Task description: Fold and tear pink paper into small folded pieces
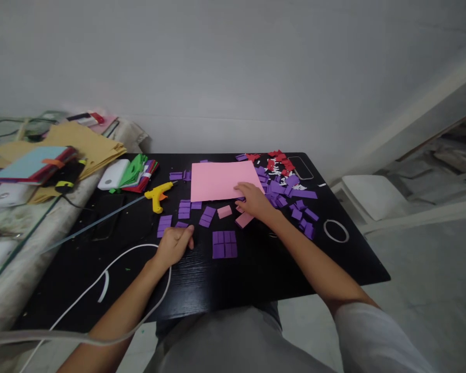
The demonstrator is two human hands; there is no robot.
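A plain pink sheet of paper (221,178) lies over the far middle of the black table. My right hand (252,201) is closed on its near right edge, the upper fingers on top of the sheet. Folded pink paper pieces (244,220) sit just below that hand. My left hand (174,244) rests on the table with its fingers curled in, and no object shows in it. A purple paper piece (181,225) lies against its far side. Between the hands is a block of joined purple folded pieces (224,244).
A yellow glue gun (157,196) with a long stick lies left. Loose purple pieces (275,189) and red scraps (281,161) cover the right back. A clear ring (336,231) sits far right. A white cable (118,257) loops around my left forearm. Envelopes (77,145) are piled left.
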